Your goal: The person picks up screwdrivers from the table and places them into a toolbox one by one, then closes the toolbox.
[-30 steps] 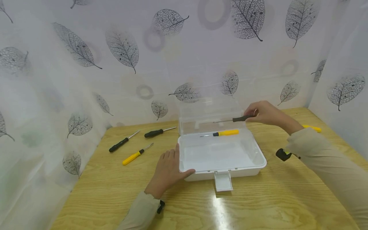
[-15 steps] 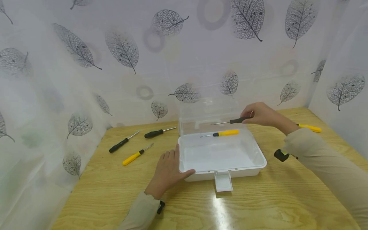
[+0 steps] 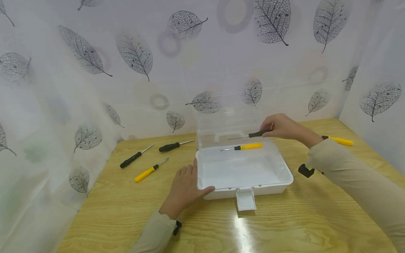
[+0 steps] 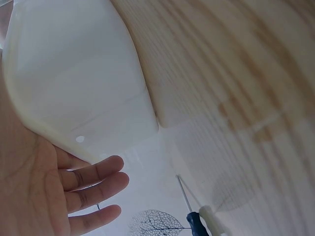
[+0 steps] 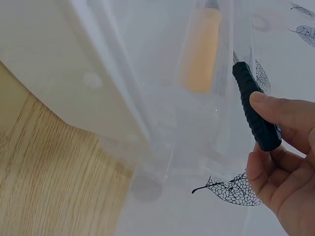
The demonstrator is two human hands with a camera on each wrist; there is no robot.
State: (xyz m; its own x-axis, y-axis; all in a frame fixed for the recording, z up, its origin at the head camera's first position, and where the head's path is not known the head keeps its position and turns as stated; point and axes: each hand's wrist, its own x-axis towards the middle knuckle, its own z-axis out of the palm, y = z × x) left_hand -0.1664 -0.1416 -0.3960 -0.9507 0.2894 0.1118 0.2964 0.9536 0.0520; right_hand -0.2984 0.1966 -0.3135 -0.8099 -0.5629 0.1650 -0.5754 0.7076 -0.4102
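Observation:
My right hand [image 3: 280,126] pinches the black handle of a screwdriver [image 3: 257,134] above the back of a white plastic toolbox [image 3: 245,188]. The blade points left, and in the right wrist view the ridged handle [image 5: 253,105] sits between thumb and fingers. A yellow-handled screwdriver [image 3: 250,146] lies inside the box at its back side. On the box's left side rests my left hand [image 3: 185,188], its thumb along the front rim and its fingers extended. From the left wrist view, those fingers [image 4: 96,194] lie loosely beside the box wall [image 4: 83,73].
The transparent lid [image 3: 231,121] stands raised behind the box, and the front latch [image 3: 245,200] hangs down. Two black-handled screwdrivers [image 3: 131,160] and a yellow one [image 3: 147,174] lie on the wooden table [image 3: 126,211] at left. Another yellow screwdriver [image 3: 341,141] lies at right.
My right hand has moved left and slightly down, carrying the black screwdriver farther over the box. More of the yellow screwdriver at right shows. The left hand stays put.

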